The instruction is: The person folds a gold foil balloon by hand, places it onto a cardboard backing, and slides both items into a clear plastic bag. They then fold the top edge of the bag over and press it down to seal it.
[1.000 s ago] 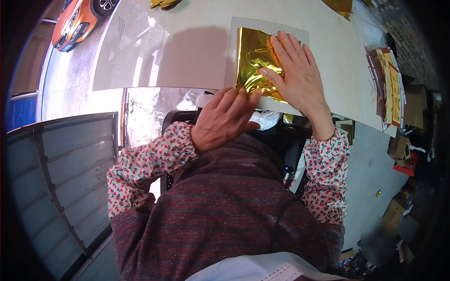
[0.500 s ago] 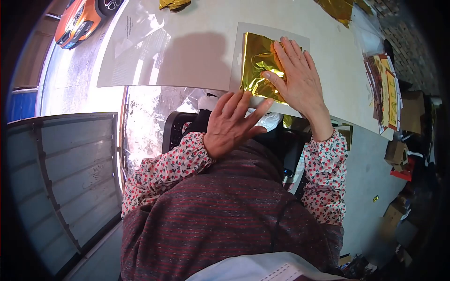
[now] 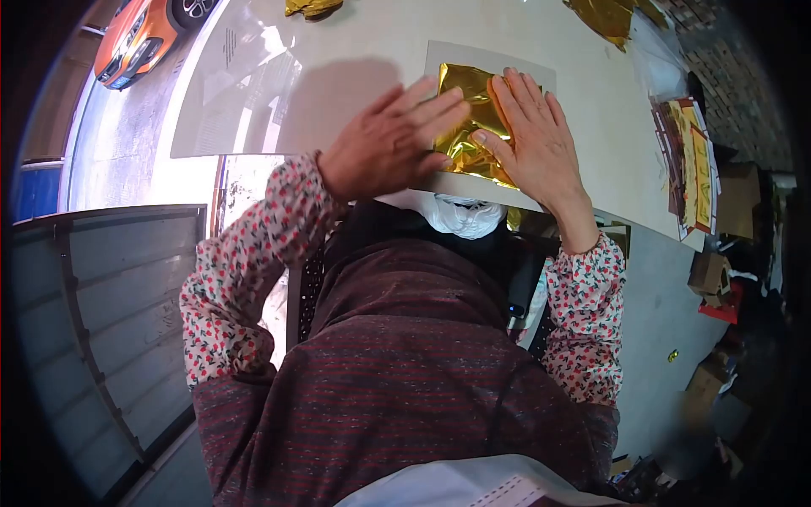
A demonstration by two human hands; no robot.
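Since half a second ago, the left hand (image 3: 384, 144) has lifted from the bench (image 3: 355, 84) edge onto the gold foil (image 3: 469, 118), fingers spread flat. The right hand (image 3: 532, 135) still presses the foil, open-palmed, onto the grey card (image 3: 490, 55). Foil remains crinkled; smoothing seems underway, far from finished.

head-worn view, steeply downward, close

Crinkled gold foil sheet (image 3: 466, 127) lying flat on grey card (image 3: 486, 59), by the desk's (image 3: 355, 51) near edge, under my palms.
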